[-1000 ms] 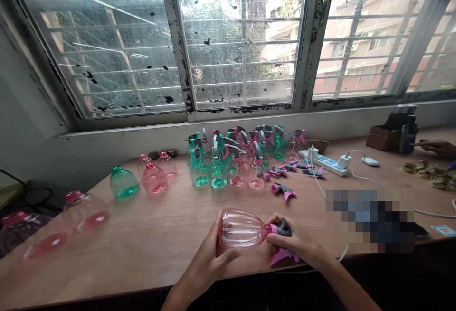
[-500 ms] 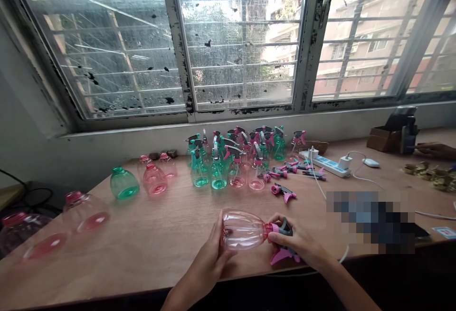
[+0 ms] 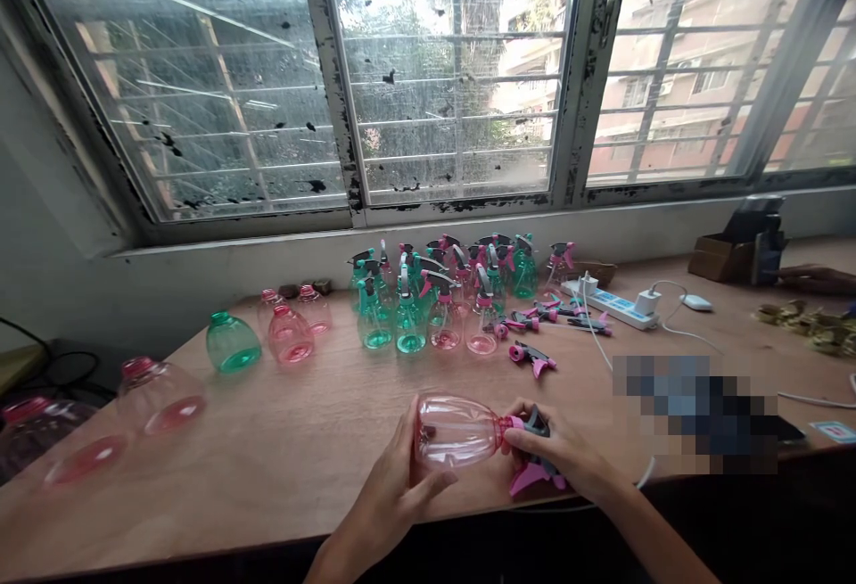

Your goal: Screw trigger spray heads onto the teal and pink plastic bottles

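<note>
A clear pink bottle (image 3: 461, 431) lies sideways between my hands, just above the table's front part. My left hand (image 3: 394, 481) is cupped round its base, with the thumb held along the lower side. At the neck, the fingers of my right hand (image 3: 568, 450) pinch a pink-and-grey trigger sprayer head (image 3: 537, 422), whose pink collar meets the bottle mouth. Below that hand shows a pink trigger piece (image 3: 531, 479); whether it belongs to the same head is unclear. Behind, another loose sprayer head (image 3: 533, 357) rests on the wood.
Several green and pink spray bottles (image 3: 410, 325) with heads stand by the window wall. Loose sprayer heads (image 3: 545, 312) lie beside them. Headless bottles (image 3: 291, 334) stand at left. At right are a power strip (image 3: 619, 308), cables, a blurred patch and another person's hand (image 3: 819, 279).
My left thumb has lifted slightly and stretched along the bottle's underside. The bottle and sprayer head stay nearly where they were, with my right hand still at the neck.
</note>
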`<state>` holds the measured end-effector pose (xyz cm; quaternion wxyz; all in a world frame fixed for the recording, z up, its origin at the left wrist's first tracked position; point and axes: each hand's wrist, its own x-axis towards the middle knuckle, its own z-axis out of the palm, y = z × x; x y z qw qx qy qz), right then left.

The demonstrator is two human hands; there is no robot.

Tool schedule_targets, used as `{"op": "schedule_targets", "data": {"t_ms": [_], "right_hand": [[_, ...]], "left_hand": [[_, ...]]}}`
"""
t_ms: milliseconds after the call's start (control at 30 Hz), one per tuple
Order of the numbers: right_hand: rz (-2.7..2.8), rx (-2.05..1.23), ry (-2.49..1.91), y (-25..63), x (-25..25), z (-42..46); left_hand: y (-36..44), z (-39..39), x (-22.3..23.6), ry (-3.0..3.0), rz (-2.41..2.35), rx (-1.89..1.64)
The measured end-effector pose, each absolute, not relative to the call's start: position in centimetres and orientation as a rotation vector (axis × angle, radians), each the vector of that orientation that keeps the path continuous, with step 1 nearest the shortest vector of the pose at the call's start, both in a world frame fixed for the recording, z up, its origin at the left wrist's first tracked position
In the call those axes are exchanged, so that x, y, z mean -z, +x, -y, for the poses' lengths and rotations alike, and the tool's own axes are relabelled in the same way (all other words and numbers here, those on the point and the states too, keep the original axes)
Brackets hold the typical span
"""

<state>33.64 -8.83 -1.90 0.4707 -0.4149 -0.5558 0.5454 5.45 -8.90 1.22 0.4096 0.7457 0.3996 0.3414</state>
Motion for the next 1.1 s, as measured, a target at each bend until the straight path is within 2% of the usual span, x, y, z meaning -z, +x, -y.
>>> {"op": "schedule_targets", "data": {"t_ms": [267, 500, 900, 1100], "right_hand": [[1.36, -1.321, -1.043, 33.5, 1.7, 8.9], [1.503, -1.284, -1.067, 33.8, 1.6, 9.0], [1.381, -1.35, -0.98, 33.8, 2.0, 8.8], [1.425, -1.337, -1.006, 33.9, 2.1, 8.8]], "left_hand": [[5.3, 8.5, 0.3, 1.95, -0.991, -0.943], [5.1, 8.7, -0.3, 1.864, -1.082, -0.916], [5.4, 8.8, -0.4, 1.678, -0.885, -0.918], [5.6, 9.0, -1.2, 1.67, -0.929, -0.899]]}}
